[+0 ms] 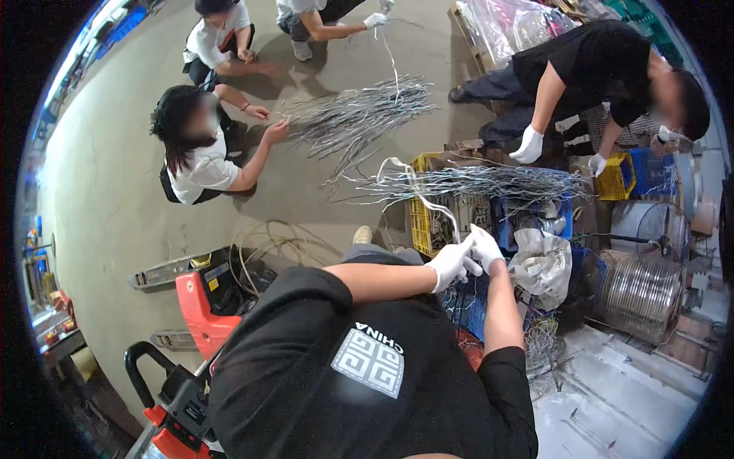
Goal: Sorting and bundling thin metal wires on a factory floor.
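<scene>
Both my hands wear white gloves and meet in front of me. My left hand (449, 265) and my right hand (486, 248) pinch the near end of a white cord (428, 203). The cord rises from my fingers and loops over a long bundle of grey wires (474, 183). That bundle lies across a yellow crate (420, 223) and a blue crate (508, 217) just beyond my hands. My black shirt fills the lower middle of the view.
A second pile of grey wires (359, 115) lies on the concrete floor, with a crouching person in white (195, 153) reaching toward it. A person in black (589, 69) bends over at the right. An orange pallet jack (195, 310) stands left; a wire coil (638, 294) sits right.
</scene>
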Demonstrator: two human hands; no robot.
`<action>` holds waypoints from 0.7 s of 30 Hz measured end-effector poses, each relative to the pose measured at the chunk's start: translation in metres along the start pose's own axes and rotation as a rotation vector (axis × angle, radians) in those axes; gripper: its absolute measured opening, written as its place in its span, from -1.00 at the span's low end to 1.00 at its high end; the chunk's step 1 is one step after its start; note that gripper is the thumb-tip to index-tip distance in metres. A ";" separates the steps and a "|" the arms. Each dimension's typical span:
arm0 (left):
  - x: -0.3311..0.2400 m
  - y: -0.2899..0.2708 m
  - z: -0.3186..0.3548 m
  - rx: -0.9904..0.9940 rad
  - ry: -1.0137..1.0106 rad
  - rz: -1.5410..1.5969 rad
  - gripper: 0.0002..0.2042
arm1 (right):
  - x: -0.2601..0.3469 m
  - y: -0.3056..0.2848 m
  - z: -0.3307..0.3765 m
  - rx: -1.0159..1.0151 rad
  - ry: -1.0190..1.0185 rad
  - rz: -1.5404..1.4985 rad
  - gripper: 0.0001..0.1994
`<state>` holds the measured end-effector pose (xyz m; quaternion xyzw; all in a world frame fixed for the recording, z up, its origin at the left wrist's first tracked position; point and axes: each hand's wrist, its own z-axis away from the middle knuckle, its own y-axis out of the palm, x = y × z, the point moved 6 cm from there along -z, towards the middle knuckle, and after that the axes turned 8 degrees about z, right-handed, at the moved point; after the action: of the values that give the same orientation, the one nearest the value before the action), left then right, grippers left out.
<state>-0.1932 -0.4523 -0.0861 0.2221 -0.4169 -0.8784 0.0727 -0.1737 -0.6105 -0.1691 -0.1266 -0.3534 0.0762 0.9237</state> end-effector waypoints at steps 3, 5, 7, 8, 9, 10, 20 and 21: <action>0.000 -0.005 0.001 -0.047 0.004 0.101 -0.45 | 0.036 0.036 -0.017 0.106 -0.030 0.118 -0.54; -0.003 -0.007 0.004 -0.071 0.015 0.096 -0.46 | 0.078 0.058 -0.009 0.151 -0.039 0.188 -0.49; -0.009 -0.009 0.007 -0.114 0.041 0.086 -0.46 | 0.109 0.072 -0.011 0.188 -0.116 0.192 -0.46; -0.010 -0.011 0.009 -0.136 0.056 0.082 -0.46 | 0.123 0.080 -0.012 0.217 -0.197 0.199 -0.43; -0.010 -0.013 0.009 -0.146 0.057 0.084 -0.46 | 0.132 0.085 -0.012 0.226 -0.196 0.198 -0.43; -0.009 -0.017 0.008 -0.166 0.065 0.094 -0.46 | 0.143 0.089 -0.013 0.214 -0.226 0.209 -0.43; -0.015 -0.030 0.000 -0.229 0.084 0.103 -0.47 | 0.088 0.064 -0.041 0.084 -0.035 0.505 -0.45; -0.015 -0.030 -0.001 -0.227 0.087 0.104 -0.47 | 0.063 0.049 -0.053 0.072 -0.032 0.503 -0.45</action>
<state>-0.1780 -0.4287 -0.1047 0.2285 -0.3222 -0.9045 0.1608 -0.0939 -0.5584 -0.1819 -0.1764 -0.3226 0.3181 0.8739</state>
